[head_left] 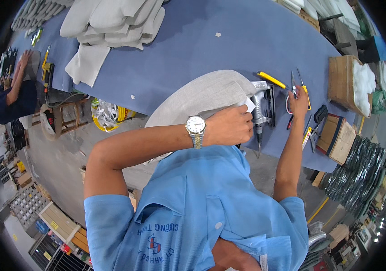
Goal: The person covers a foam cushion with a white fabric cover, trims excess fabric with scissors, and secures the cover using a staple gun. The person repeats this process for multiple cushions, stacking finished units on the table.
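Observation:
A padded piece covered in light grey fabric (202,92) lies at the table's near edge, in front of my body. My left hand (232,125) is closed on its right end, where a small white flap (250,105) sticks out by the fingers. Farther right, my right hand (298,103) has its fingers closed around a pair of scissors (293,80), blades pointing away from me. A thin tool with a yellow handle (308,100) lies right beside that hand. Between my hands rests a silver air stapler (259,108), and a yellow cutter knife (271,79) lies beyond it.
Stacked grey covered pads (116,22) stand at the back left of the blue table (193,45). At right are a cardboard box (341,81) of white stuffing, a wooden box (337,140) and another cutter (307,137). A yellow basket (123,118) stands below the table; another person (19,97) works far left.

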{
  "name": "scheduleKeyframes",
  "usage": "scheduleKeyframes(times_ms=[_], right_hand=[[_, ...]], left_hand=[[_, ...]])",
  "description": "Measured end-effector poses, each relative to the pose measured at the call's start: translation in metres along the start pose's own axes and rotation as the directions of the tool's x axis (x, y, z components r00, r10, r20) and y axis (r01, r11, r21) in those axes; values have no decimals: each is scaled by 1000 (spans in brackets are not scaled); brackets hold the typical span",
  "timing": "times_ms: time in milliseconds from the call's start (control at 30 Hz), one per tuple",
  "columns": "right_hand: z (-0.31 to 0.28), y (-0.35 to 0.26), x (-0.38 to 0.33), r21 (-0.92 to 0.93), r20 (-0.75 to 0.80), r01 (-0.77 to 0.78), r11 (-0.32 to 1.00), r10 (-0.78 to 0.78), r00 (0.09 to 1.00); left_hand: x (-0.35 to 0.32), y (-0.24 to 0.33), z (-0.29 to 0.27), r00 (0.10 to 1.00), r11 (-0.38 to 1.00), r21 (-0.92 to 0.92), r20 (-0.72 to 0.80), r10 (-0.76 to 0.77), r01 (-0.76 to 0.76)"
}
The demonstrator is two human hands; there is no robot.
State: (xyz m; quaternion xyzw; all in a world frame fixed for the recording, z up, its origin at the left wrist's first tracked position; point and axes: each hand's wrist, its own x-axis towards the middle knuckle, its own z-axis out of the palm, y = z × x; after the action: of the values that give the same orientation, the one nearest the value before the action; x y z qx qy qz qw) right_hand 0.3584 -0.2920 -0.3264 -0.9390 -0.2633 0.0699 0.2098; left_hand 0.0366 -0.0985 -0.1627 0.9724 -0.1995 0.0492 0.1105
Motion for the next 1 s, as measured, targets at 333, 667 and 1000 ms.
scheduleKeyframes(times_ms=[333, 667, 1000], right_hand=[[-5, 19, -41, -156, -26, -102, 982, 100, 995], [-72, -113, -161, 985, 124, -137, 105, 122, 985], [-69, -218, -224, 854, 466, -506, -119, -260, 846]], left_hand=[[0, -18, -12, 942, 929, -274, -154, -298, 249], [-18, -54, -5, 869, 852, -312, -131, -477, 421], [-23, -57, 0, 884, 784, -409, 183, -430, 466]])
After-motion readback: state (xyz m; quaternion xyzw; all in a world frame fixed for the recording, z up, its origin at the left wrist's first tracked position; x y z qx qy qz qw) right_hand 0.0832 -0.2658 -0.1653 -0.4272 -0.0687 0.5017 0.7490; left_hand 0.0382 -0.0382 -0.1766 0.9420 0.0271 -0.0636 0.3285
